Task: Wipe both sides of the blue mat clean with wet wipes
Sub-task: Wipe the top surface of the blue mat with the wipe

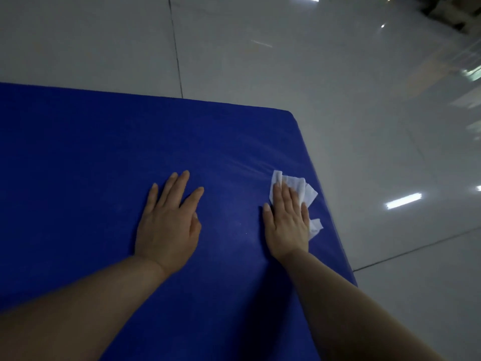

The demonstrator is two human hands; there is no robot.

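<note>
The blue mat (pixel 104 157) lies flat on the floor and fills the left and middle of the view, its far right corner rounded. My left hand (pixel 169 222) rests flat on the mat, fingers spread, holding nothing. My right hand (pixel 286 220) presses flat on a crumpled white wet wipe (pixel 299 185) near the mat's right edge. The wipe sticks out beyond my fingertips and at the hand's right side. A faint wet sheen streaks the mat just left of and beyond the wipe.
Glossy grey floor tiles (pixel 338 74) surround the mat at the back and right, with dark grout lines and light reflections. Dark blurred objects (pixel 453 11) sit at the far top right corner.
</note>
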